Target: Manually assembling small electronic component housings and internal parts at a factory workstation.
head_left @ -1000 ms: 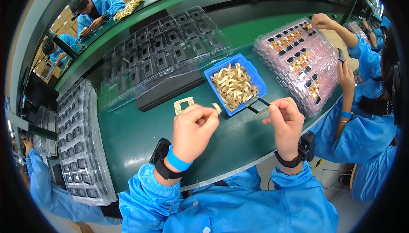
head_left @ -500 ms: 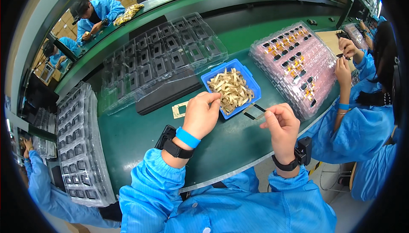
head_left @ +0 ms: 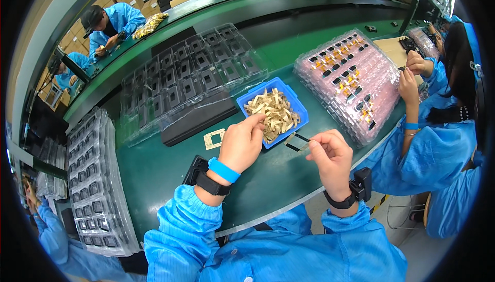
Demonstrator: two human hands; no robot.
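My left hand [head_left: 241, 144] reaches over the near left rim of a blue plastic bin [head_left: 301, 107]. Its thumb and index finger are pinched together at the pile of beige strips [head_left: 273, 109]; anything between the fingertips is hidden. Beside the bin's near right corner, my right hand [head_left: 332, 158] has thumb and index finger closed at the right end of a thin frame piece with two black strips [head_left: 292, 148]. The piece appears pinched at that end, close above the green table. A pale cream frame [head_left: 208, 140] lies flat on the table, left of my left hand.
Clear trays with black frames [head_left: 175, 68] lie beyond the bin, over a black slab [head_left: 198, 119]. More trays [head_left: 93, 179] stack at the left. A pink-lined tray stack [head_left: 356, 104] with small black and orange parts stands at right, next to a co-worker's hands [head_left: 412, 75].
The view has shifted slightly, so the bin and trays sit a little lower and further left. Both hands keep nearly the same places beside the bin, the right one still at the thin frame piece.
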